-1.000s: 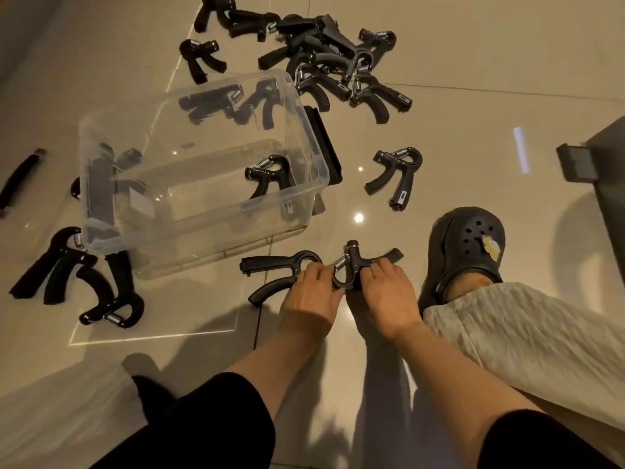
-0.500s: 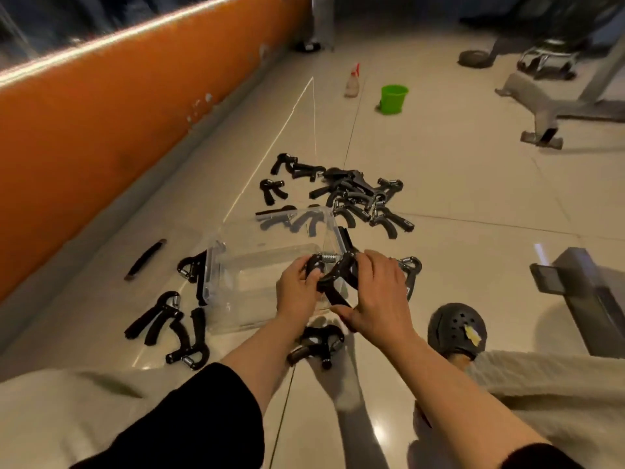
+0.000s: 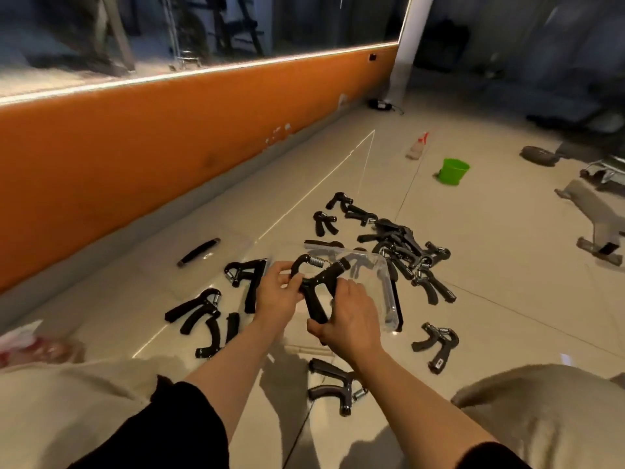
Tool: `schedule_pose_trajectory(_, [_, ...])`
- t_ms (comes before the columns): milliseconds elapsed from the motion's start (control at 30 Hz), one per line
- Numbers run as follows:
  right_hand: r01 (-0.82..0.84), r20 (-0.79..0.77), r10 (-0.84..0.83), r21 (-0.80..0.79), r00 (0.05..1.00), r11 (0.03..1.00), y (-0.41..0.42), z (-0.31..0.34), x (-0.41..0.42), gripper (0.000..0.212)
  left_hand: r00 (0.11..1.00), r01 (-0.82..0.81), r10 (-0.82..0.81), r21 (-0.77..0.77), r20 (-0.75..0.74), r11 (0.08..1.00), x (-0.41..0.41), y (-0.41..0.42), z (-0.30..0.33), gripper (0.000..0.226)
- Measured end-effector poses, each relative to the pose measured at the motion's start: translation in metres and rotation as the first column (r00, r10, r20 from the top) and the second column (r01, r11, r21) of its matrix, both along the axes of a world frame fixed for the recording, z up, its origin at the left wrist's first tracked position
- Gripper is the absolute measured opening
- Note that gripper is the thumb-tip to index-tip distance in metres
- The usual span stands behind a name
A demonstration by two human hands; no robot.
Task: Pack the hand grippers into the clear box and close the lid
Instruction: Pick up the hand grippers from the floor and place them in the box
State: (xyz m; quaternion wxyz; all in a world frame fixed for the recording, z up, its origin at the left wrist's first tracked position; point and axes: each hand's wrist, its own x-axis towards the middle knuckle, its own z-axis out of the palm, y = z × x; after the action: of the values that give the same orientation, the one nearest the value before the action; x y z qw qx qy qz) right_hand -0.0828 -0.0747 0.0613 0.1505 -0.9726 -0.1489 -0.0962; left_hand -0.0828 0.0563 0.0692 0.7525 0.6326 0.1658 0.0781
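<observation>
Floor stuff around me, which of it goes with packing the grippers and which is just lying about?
Part of the job:
- hand gripper held by left hand and right hand
- clear box
- pile of grippers behind the box
- loose grippers left of it

Just lying about:
- green bucket
- spray bottle
- weight bench

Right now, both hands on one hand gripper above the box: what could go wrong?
1. The held hand gripper has its spring stretched and exposed close to the left hand; fingers could get pinched if the handles snap.
2. The right hand holds only one handle's lower end, so it might twist loose and drop short of the clear box.
3. A loose gripper lies on the floor near the person's legs and could be kicked or stepped on.
</observation>
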Motion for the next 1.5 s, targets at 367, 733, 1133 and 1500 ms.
schedule_pose_trajectory(367, [0.150,-0.139,-0.106,0.354,0.985,0.923,0.000,-0.007,0.063,0.063,0.956,0.273,-0.226,0.276,-0.189,0.921,0.046,-0.014,0.007,0.035])
schedule_pose_trajectory(733, [0.173,-0.430,-0.004,0.354,0.903,0.919,0.014,-0.057,0.118,0.063,0.850,0.429,-0.310,0.219,-0.427,0.876,0.123,0.015,-0.059,0.033])
schedule_pose_trajectory(1133, [0.317,-0.671,-0.110,0.195,0.733,0.928,0.010,-0.110,0.167,0.017,0.684,0.613,-0.341,0.254,-0.644,0.748,0.176,0.017,-0.137,0.040])
schedule_pose_trajectory(1500, [0.476,-0.718,0.071,0.528,0.692,0.704,-0.001,-0.125,0.175,0.036,0.710,0.511,-0.493,-0.115,-0.503,0.852,0.198,-0.011,-0.144,0.037])
